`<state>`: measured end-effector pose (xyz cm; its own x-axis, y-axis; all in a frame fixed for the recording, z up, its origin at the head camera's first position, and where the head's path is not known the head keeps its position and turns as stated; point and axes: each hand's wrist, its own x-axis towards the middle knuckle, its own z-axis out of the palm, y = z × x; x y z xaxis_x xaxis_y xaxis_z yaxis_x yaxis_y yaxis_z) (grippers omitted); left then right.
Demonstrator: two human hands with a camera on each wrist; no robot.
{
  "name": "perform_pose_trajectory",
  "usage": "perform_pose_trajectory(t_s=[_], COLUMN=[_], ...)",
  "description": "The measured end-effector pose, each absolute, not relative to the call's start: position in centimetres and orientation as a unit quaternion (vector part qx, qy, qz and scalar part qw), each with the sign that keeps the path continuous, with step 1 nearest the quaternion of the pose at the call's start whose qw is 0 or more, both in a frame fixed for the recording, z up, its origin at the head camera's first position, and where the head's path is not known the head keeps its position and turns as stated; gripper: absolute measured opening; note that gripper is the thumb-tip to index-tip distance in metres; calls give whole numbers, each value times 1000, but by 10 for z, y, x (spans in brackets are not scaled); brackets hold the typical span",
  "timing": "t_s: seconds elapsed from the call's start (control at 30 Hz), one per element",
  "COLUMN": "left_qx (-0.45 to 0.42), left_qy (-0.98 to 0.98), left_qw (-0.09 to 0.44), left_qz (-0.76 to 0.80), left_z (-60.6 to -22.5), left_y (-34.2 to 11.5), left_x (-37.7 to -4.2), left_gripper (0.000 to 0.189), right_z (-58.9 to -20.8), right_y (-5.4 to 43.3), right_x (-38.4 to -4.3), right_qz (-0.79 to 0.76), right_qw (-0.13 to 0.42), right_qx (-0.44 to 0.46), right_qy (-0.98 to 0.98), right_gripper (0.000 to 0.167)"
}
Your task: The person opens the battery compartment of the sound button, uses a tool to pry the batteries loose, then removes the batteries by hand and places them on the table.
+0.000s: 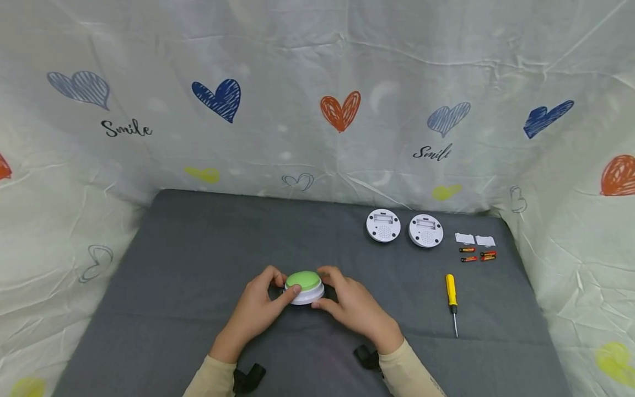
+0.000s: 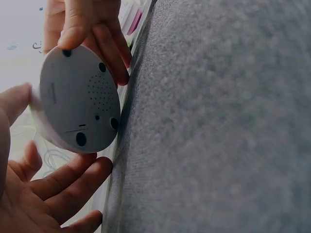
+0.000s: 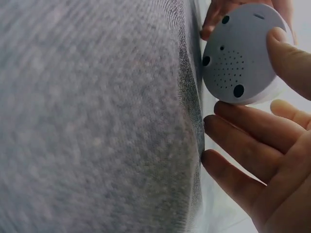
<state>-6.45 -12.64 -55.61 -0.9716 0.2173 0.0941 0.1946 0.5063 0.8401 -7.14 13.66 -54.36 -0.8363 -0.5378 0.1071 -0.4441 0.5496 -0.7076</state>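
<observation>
A round push button point(image 1: 303, 280) with a green top and white base is held between both hands, tilted with its underside towards the person. My left hand point(image 1: 258, 303) grips its left side, the thumb across the near rim and the other fingers behind. On the right edge, my right hand point(image 1: 354, 303) pinches it, thumb low on the near side and index finger at the back. The left wrist view shows the button's underside point(image 2: 80, 104), with dark round feet and a patch of small holes; the green top is hidden there. The right wrist view shows this underside point(image 3: 238, 58) too.
Two white round units point(image 1: 383, 225) lie underside up at the back right, their battery slots uncovered. Beside them are two white covers point(image 1: 464, 239) and several small batteries point(image 1: 467, 250). A yellow-handled screwdriver point(image 1: 451, 295) lies right of the hands on the grey cloth point(image 1: 198, 253).
</observation>
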Motion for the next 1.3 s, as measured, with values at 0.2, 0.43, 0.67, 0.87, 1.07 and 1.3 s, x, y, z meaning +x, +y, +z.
perform_pose_trajectory(t_s=[0.2,0.43,0.67,0.87,1.07,1.3], left_qx=[145,177,200,194,184,172], left_qy=[871,871,869,876,886,898], left_qw=[-12,5,-16,-10,6,-12], left_qz=[470,458,452,441,426,405], left_z=[-557,-554,-557,-558,-559,-556], left_y=[-126,-128,-131,-132,-134,-130], left_x=[-65,-64,-65,-64,-63,-61], left_gripper=[22,38,32,31,28,25], right_z=[-541,-541,-544,-545,-543,-544], right_y=[133,132,131,135,138,126], right_x=[-72,-75,-79,-82,-81,-74], right_qz=[-392,-399,-396,-360,-305,-257], right_qw=[50,39,23,28,37,-5], right_qx=[-259,-243,-253,-264,-266,-271], right_qy=[882,883,882,894,914,928], right_gripper=[54,44,37,40,74,105])
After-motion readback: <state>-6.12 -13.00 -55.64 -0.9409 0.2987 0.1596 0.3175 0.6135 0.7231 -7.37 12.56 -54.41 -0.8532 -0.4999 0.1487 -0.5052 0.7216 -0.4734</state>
